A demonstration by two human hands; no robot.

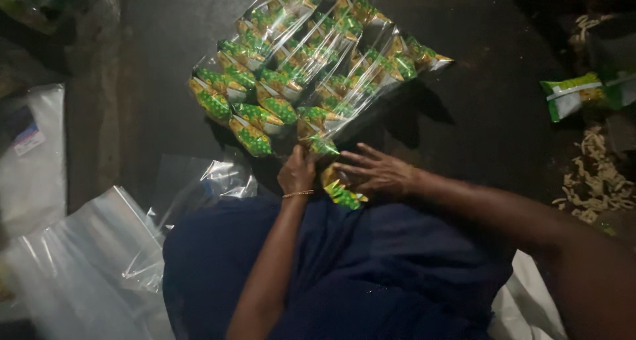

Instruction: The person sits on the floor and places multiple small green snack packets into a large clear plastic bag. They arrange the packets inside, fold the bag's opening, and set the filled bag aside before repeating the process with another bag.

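The clear bag [311, 62] of green-yellow packets lies on the dark floor [490, 108], its long axis running away and rightward from the mouth beside the hands. The left hand [297, 173] pinches that mouth shut-fisted; the right hand [374, 173], fingers spread, rests just beside on a loose packet [344, 195].

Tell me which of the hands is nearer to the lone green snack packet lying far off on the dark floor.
Right. The right hand lies on the side toward the lone green packet, though well short of it. The left hand is farther away, gripping the clear bag of small packets.
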